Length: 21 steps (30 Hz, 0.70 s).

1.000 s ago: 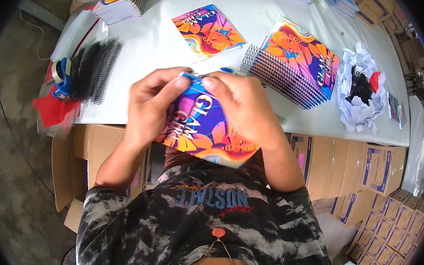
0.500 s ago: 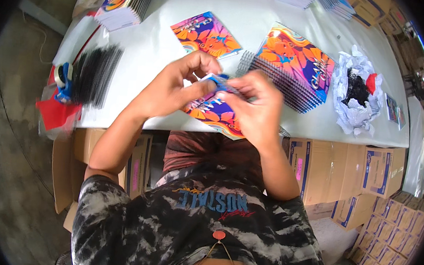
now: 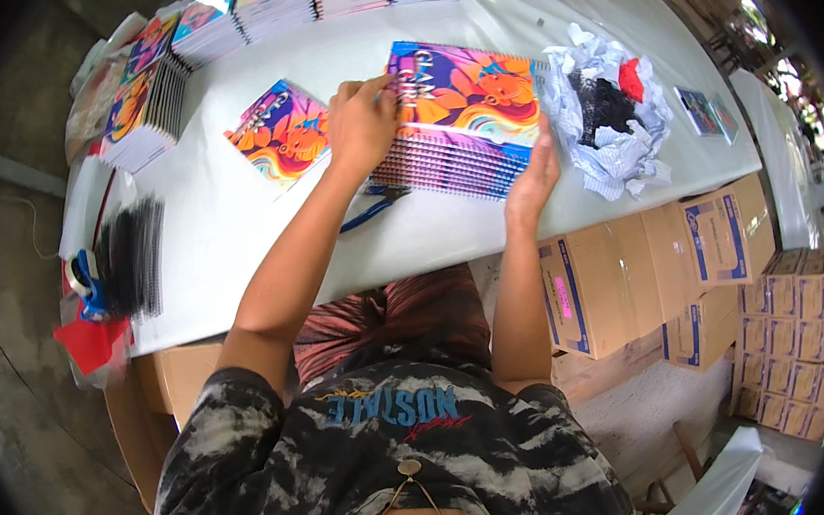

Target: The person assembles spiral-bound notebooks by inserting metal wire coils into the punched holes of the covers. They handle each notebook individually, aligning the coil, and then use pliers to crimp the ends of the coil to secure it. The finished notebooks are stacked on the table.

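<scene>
Leftmost, near the tabletop's left edge, a bundle of black spiral binding coils lies beside a blue tape dispenser and a scrap of red plastic, while rows of bright notebooks stand packed along the far left. Further right a single loose notebook with an orange and purple cover lies flat, just left of the left hand. That hand rests palm down on the near left corner of the stack of spiral notebooks, its fingers bent and pressing the top cover rather than closed round anything. A blue-handled tool lies on the tabletop just near of the stack, under the left forearm. The right hand stands with open, straight fingers flat against the stack's right side, squaring it. The stack leans a little, its coil edges fanned toward the near side, so a shove from the right hand could well slide the upper copies off toward the loose notebook, or snag one coil in another. Right of the stack a crumpled heap of white paper holds more black coils, and cardboard boxes sit below the tabletop's right end.
</scene>
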Available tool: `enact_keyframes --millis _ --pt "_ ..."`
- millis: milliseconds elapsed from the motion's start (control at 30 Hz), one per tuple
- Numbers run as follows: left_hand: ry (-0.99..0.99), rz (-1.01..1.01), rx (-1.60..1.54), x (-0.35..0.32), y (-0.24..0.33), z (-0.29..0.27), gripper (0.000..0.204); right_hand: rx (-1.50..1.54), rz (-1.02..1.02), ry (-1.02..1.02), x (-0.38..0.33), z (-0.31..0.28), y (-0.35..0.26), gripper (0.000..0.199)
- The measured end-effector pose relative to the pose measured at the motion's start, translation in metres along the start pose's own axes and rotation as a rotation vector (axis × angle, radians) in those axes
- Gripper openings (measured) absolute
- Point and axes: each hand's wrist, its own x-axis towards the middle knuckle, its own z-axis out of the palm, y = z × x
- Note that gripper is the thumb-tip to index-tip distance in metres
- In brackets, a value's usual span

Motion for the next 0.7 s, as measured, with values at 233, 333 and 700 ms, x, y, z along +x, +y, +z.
enact_keyframes --millis 233,333,700 --pt "0.111 -0.315 -0.351 -0.019 0.013 -0.004 0.027 -0.264 -0.202 0.224 -0.012 0.017 0.001 0.022" --pt "-0.126 -0.402 -0.295 -0.005 -0.003 -0.020 0.023 -0.332 -0.236 0.272 -0.014 0.015 -0.003 0.019" --pt "-0.407 -0.426 0.550 -0.008 -0.176 -0.022 0.073 -0.905 -0.440 -1.065 -0.153 0.061 -0.026 0.056"
